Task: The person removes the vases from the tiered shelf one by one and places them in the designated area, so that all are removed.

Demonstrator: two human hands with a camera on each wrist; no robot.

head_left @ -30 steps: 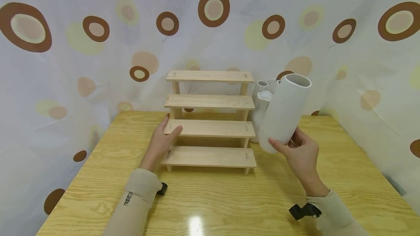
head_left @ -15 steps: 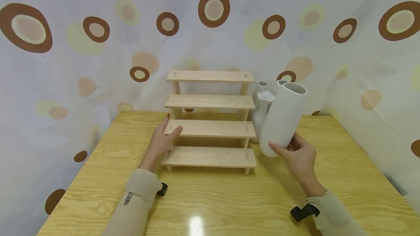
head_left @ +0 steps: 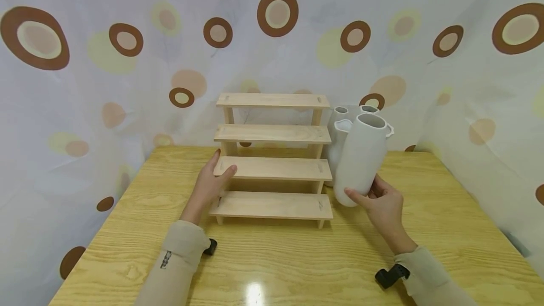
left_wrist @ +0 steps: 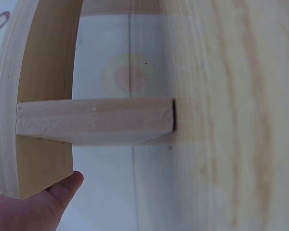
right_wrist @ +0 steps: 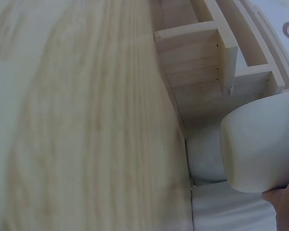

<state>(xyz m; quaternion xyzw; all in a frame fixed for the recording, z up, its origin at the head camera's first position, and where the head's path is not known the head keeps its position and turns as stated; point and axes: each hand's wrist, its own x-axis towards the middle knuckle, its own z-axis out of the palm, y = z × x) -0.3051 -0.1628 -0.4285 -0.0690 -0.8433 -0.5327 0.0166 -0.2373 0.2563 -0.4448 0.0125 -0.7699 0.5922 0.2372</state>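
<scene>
A four-tier wooden display stand (head_left: 272, 168) stands at the middle of the table. My left hand (head_left: 206, 185) grips the left end of its second tier from the bottom, thumb on top of the board. In the left wrist view, a finger shows past the end of the board. To the right of the stand, my right hand (head_left: 384, 204) holds a tall white vase (head_left: 359, 159) low on its body, thumb in front. The vase leans to the right with its mouth up. Its base (right_wrist: 241, 149) hangs above the tabletop in the right wrist view.
Several more white vases stand close behind the held one, by the stand's right side; a wavy-rimmed one (head_left: 340, 140) shows most. The wood-grain table (head_left: 272, 263) reaches back to a patterned cloth backdrop (head_left: 314, 27). Dark straps circle both wrists.
My right hand has brought the vase lower and to the left, and it leans less. Another vase's rim now shows behind its right side. My left hand stays on the stand.
</scene>
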